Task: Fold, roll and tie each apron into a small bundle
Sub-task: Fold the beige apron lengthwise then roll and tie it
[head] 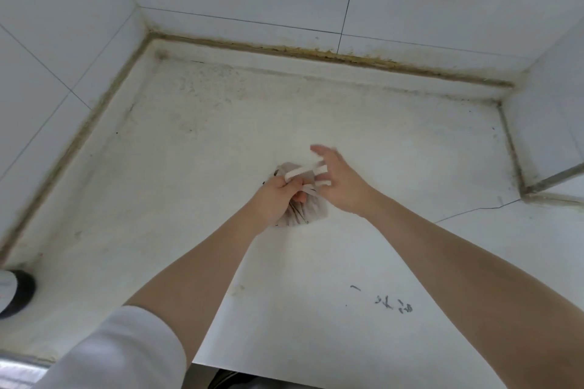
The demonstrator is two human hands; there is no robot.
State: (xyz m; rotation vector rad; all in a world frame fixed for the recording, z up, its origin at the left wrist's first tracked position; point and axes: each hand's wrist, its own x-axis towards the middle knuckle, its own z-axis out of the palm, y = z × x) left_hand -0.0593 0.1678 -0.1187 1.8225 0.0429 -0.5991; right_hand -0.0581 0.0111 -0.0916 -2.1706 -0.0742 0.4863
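Dark handwritten scrawl [393, 306] on the near right of the white countertop [347, 110], illegible. Left hand [278, 199] curled round a grey rolled cloth apron bundle [305, 211] at mid-counter, long axis near-to-far. Right hand [339, 181] blurred, fingers spread, touching white ribbon ties [305, 171] stretched leftward across the bundle.
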